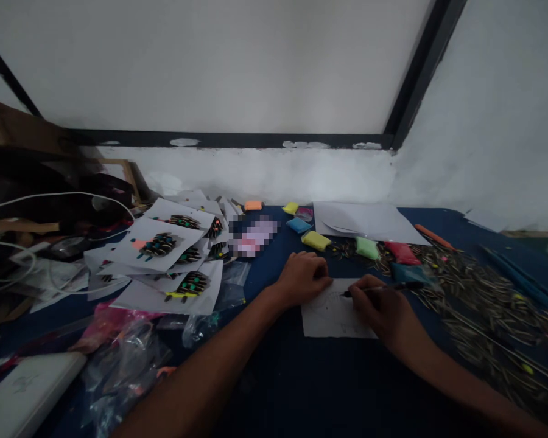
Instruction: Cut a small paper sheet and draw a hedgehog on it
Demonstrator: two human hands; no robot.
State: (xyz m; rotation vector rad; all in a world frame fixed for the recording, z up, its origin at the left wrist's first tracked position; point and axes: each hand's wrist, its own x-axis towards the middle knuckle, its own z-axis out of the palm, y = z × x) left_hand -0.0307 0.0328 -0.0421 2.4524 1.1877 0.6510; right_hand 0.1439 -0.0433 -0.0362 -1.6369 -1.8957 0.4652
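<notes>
A small white sheet of paper lies on the blue tabletop in front of me, with faint line marks on its upper part. My left hand rests on its upper-left corner with the fingers curled, holding the sheet down. Closed around a dark pen, my right hand leans on the sheet's right side. The pen's tip touches or nearly touches the paper by the marks. Just beyond the hands sit small packets of colored clay-like material: yellow, green, red and blue.
Striped sunflower seeds spread across the right side. White cards with seeds stuck on colored material pile up at left, near clear plastic bags and a white box-like object. Larger white sheets lie by the wall.
</notes>
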